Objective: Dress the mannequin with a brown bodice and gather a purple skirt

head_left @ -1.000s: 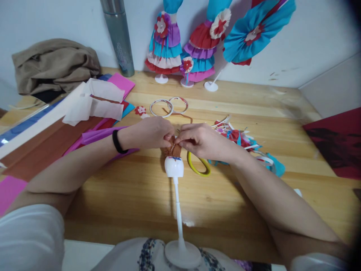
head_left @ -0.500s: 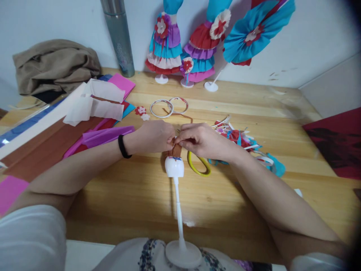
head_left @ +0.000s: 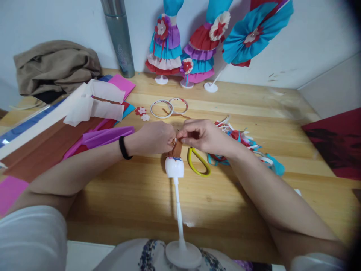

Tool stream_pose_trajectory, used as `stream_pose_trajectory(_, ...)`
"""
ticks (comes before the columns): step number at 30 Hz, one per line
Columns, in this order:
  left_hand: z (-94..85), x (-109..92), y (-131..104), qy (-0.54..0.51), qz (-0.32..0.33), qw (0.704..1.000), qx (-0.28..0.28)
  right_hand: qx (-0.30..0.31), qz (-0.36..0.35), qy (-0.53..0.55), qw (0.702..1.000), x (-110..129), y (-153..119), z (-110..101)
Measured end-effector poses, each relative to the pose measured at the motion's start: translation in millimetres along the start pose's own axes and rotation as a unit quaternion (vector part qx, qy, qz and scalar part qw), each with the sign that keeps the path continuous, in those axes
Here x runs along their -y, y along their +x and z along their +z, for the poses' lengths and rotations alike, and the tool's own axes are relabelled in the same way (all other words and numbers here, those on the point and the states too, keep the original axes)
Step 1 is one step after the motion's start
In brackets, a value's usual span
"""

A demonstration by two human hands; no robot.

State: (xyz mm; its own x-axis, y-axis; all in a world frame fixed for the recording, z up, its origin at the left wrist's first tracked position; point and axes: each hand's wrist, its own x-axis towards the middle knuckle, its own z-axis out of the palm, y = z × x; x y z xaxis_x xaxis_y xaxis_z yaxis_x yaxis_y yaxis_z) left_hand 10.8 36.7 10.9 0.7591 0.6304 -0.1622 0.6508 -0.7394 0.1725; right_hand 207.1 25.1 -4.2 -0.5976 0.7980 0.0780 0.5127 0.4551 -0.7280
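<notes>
A white plastic stand (head_left: pixel 178 210) with a round base lies toward me, and its white cup-shaped top (head_left: pixel 174 168) points away. Brown crepe paper (head_left: pixel 176 149) wraps the piece beyond that top. My left hand (head_left: pixel 159 137), with a black band on its wrist, is closed around the far end of the brown paper. My right hand (head_left: pixel 201 136) pinches at the same end with thumb and fingers; what lies between the fingertips is too small to make out. Beside the right hand, a yellow scissor handle (head_left: pixel 199 165) shows, its blades hidden.
Crepe paper sheets (head_left: pixel 42 150) cover the left side. White rings (head_left: pixel 161 109) and flower cutouts (head_left: pixel 141 111) lie beyond my hands. Paper scraps (head_left: pixel 239 139) are heaped at right. Along the wall stand a bottle (head_left: pixel 120 45), a brown cloth (head_left: pixel 56 67) and ruffled paper dresses (head_left: pixel 165 52).
My right hand has shifted slightly up and away from the left, its fingers drawn a little back from the paper. The left hand and stand stay nearly in place.
</notes>
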Motion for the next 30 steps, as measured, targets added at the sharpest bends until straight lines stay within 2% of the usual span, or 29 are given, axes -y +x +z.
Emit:
stream_pose_trajectory(6,-0.9,-0.3,0.3,-0.009,-0.014,1.0,-0.002,0.017,-0.061,-0.091,0.994,2.7,-2.7,2.1)
stream_pose_trajectory(16,-6.6,-2.1,-3.7,-0.04,-0.01,0.999,-0.013,0.039,-0.093,-0.119,0.988,4.1,-3.8,4.3)
stream_pose_trajectory(30,-8.1,-3.3,-2.1,-0.036,-0.009,0.999,0.014,0.052,-0.082,-0.155,0.983,6.2,-4.8,5.3)
